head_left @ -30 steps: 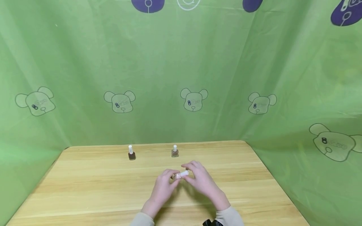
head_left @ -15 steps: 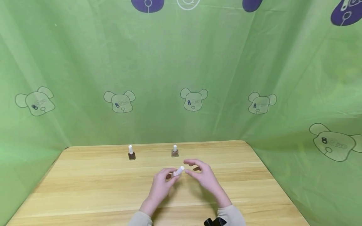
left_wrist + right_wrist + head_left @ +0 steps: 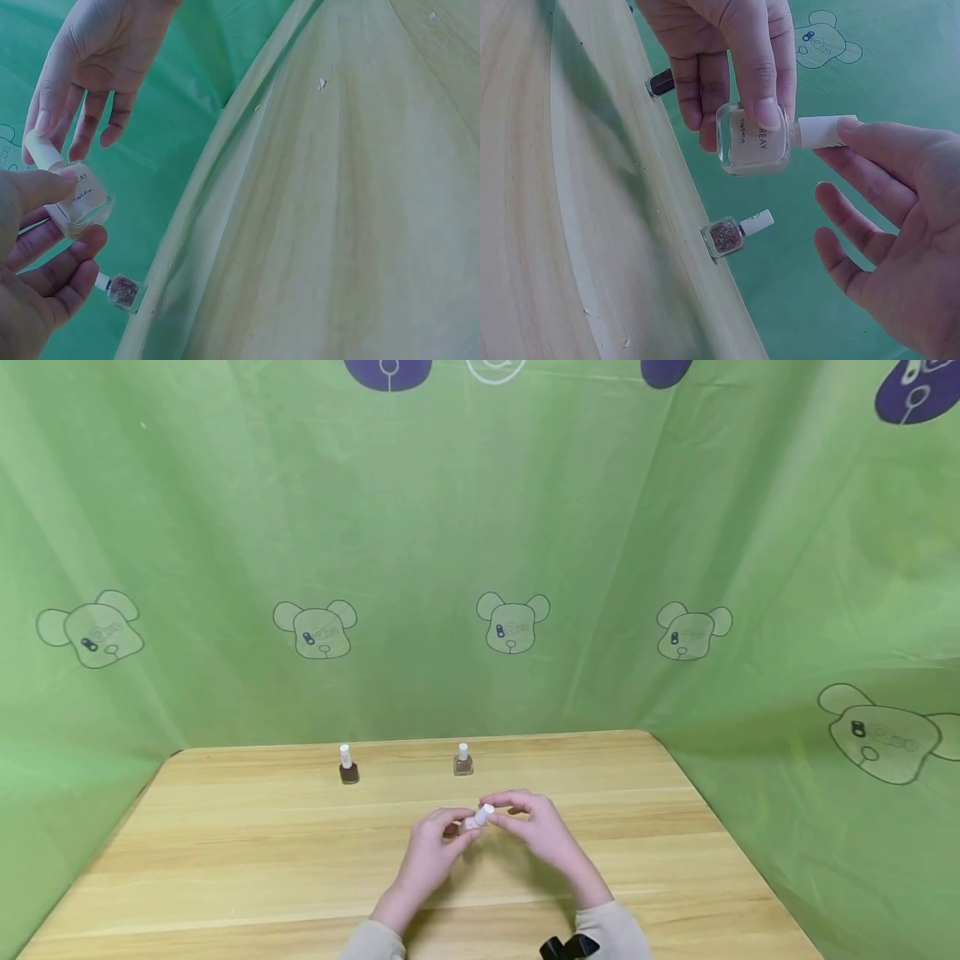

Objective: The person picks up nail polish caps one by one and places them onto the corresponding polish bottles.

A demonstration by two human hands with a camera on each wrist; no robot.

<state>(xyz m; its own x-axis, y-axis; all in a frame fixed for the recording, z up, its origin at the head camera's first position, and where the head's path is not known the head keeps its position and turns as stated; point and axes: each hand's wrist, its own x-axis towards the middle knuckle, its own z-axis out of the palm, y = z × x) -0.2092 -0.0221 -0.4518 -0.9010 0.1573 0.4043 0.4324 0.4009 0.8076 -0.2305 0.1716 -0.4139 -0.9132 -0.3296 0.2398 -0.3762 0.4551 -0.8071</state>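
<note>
A nail polish bottle (image 3: 739, 154) of clear glass with pale pink polish is held above the table, its white cap (image 3: 817, 132) pointing up and right in the head view. My left hand (image 3: 430, 850) grips the glass body between thumb and fingers, the thumb lying over the printed label. At the cap's end, the thumb and index finger of my right hand (image 3: 547, 835) pinch it, while the other fingers are spread loosely apart. The cap sits on the bottle's neck.
Toward the back of the wooden table (image 3: 247, 843) stand two more nail polish bottles: a dark one (image 3: 348, 772) at left and a brownish glittery one (image 3: 463, 766) near the middle. A green curtain (image 3: 420, 527) with bear drawings surrounds the table's back and sides.
My right hand comes off the cap half a second ago and now pinches it again. The bottle has tipped from nearly level to cap-up in my left hand. The other bottles stay put.
</note>
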